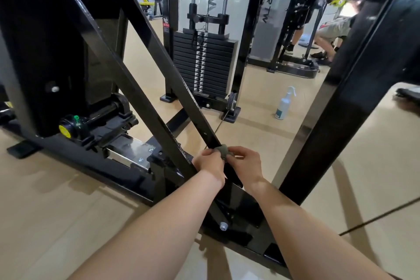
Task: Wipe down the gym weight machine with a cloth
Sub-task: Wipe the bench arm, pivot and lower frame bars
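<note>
A black weight machine fills the view, with two diagonal steel bars crossing low in the middle. A small grey-green cloth is wrapped over the lower end of the right diagonal bar. My left hand and my right hand both pinch the cloth from either side of that bar. Most of the cloth is hidden under my fingers. The left diagonal bar runs just left of my left hand down to the black base frame.
A white spray bottle stands on the tan floor to the right. A weight stack stands behind. A thick black upright post rises at the right. A crouching person is at the far right back.
</note>
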